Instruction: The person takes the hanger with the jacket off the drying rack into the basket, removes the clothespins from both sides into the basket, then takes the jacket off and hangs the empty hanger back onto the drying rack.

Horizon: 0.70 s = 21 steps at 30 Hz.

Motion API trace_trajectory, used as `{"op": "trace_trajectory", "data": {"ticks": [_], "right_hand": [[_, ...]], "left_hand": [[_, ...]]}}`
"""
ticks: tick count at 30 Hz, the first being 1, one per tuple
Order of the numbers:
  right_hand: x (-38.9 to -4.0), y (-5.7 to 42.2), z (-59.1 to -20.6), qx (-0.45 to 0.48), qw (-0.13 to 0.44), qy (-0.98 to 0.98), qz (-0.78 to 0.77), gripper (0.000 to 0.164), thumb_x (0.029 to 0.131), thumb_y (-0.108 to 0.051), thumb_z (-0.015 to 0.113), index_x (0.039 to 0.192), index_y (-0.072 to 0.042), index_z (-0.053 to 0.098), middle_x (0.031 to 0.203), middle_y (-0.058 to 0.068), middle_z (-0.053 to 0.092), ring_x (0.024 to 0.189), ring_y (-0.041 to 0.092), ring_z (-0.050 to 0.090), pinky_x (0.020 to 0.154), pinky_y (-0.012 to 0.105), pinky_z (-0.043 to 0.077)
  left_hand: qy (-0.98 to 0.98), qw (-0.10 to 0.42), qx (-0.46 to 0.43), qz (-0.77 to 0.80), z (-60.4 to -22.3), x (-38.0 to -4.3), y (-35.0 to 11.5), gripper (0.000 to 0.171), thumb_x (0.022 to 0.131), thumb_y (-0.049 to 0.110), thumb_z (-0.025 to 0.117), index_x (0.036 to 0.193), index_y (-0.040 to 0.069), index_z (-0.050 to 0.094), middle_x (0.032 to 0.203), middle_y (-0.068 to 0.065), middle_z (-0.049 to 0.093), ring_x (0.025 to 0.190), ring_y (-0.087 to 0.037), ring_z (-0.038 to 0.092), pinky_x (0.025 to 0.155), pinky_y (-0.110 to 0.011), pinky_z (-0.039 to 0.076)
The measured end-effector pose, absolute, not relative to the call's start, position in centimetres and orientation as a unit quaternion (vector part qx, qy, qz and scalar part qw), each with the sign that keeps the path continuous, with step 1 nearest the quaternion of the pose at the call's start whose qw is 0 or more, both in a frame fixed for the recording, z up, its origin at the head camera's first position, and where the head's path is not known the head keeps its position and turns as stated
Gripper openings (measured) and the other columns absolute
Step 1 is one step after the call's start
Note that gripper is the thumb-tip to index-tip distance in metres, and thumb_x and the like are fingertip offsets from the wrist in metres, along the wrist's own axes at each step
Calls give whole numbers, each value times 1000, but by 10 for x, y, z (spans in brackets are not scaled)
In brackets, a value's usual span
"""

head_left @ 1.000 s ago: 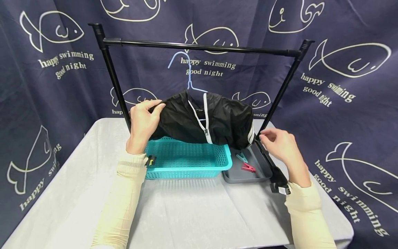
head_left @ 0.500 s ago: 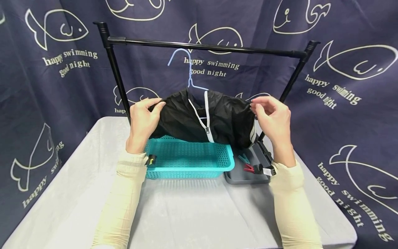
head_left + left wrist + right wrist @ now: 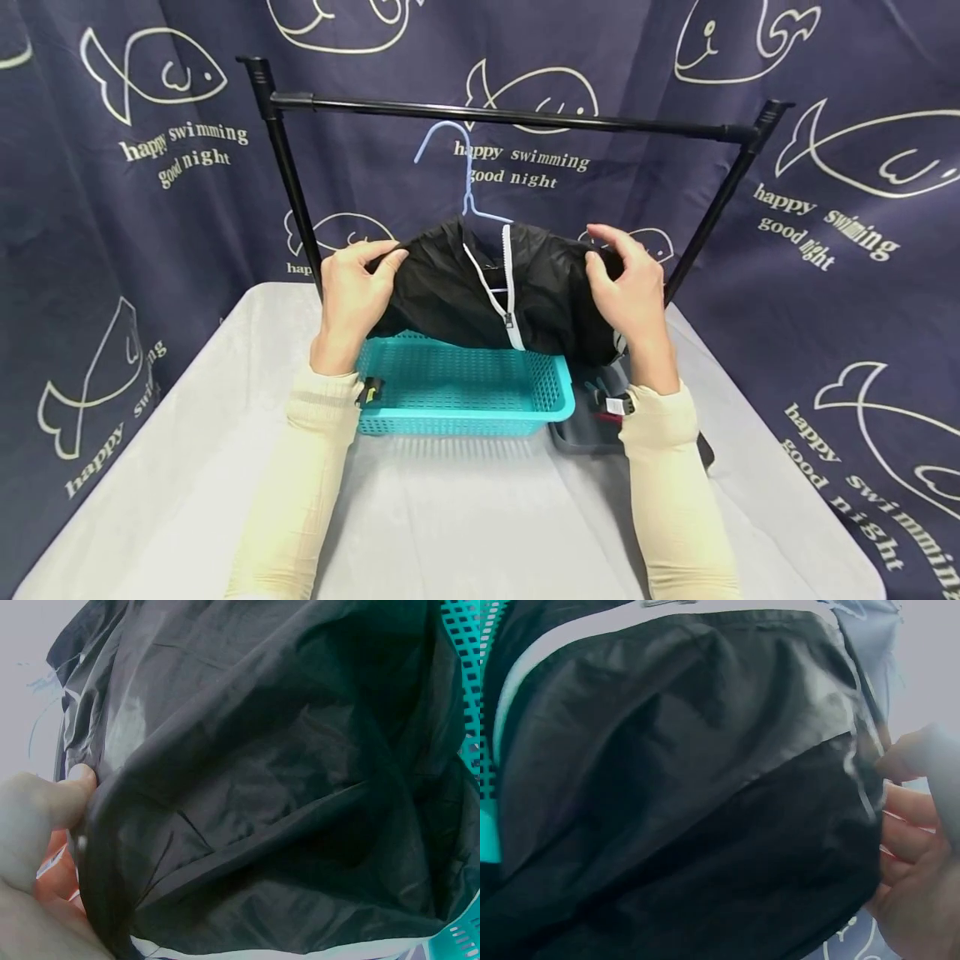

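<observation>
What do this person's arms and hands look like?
The left hand and right hand wear no gloves. Cream long sleeves end in cuffs. By each cuff is a small black device; the left one has a yellow mark, the right one a white patch.

Compared with a second ago, the right hand [image 3: 630, 287] is raised from beside the cuff of the black jacket [image 3: 442, 287] and brought inward to its shoulder edge. The cuff's white trim [image 3: 619, 343] is now mostly hidden, and the grey tray [image 3: 581, 439] and red clothespin [image 3: 611, 417] are largely covered by the cream sleeve [image 3: 671, 492] and wrist device [image 3: 615, 405].
</observation>
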State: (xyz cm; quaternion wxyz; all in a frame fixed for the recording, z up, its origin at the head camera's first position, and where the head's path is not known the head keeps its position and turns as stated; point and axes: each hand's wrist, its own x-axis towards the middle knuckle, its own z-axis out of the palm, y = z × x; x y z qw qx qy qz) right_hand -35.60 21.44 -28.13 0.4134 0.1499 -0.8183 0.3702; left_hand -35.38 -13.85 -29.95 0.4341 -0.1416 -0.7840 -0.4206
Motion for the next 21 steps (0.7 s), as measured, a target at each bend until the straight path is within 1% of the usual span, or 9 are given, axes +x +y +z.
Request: {"op": "trace_trajectory", "data": {"ticks": [4, 6, 9, 13, 16, 21], "right_hand": [[-359, 214, -288, 162, 402, -825, 362, 31, 94, -16, 67, 124, -17, 76, 124, 1, 74, 121, 21, 66, 106, 36, 46], [-361, 213, -289, 167, 401, -826, 360, 28, 95, -17, 67, 122, -17, 77, 124, 1, 74, 121, 20, 66, 106, 35, 46], [-362, 211, -290, 164, 395, -828, 363, 26, 97, -22, 68, 121, -18, 77, 122, -1, 74, 120, 17, 67, 105, 33, 46], [-362, 210, -292, 162, 394, -825, 372, 22, 99, -27, 69, 118, -19, 78, 119, -5, 75, 117, 12, 67, 101, 25, 45], [-362, 211, -293, 164, 407, -815, 379, 19, 100, -25, 69, 115, -20, 79, 114, -6, 77, 112, 11, 69, 98, 21, 45], [-363, 215, -291, 162, 421, -802, 392, 16, 100, -22, 70, 109, -25, 82, 107, -9, 78, 105, 10, 70, 94, 17, 46]], "left_hand": [[-785, 433, -141, -420, -302, -355, -137, 12, 90, 16, 81, 101, 12, 85, 90, -8, 78, 85, -25, 72, 78, -41, 54], [-786, 432, -140, -420, -301, -354, -138, 13, 90, 17, 81, 101, 12, 85, 90, -8, 78, 86, -25, 72, 78, -41, 54], [-787, 431, -135, -420, -303, -353, -139, 12, 90, 17, 81, 101, 12, 85, 91, -8, 79, 88, -25, 73, 83, -41, 55], [-788, 434, -128, -417, -305, -350, -142, 11, 89, 16, 82, 99, 12, 85, 91, -8, 79, 88, -25, 72, 84, -41, 54], [-790, 433, -135, -412, -305, -349, -143, 11, 89, 16, 82, 99, 12, 85, 90, -8, 78, 85, -25, 71, 79, -41, 53], [-791, 426, -150, -413, -301, -352, -141, 13, 90, 16, 81, 101, 11, 85, 91, -8, 78, 86, -25, 72, 80, -40, 54]]}}
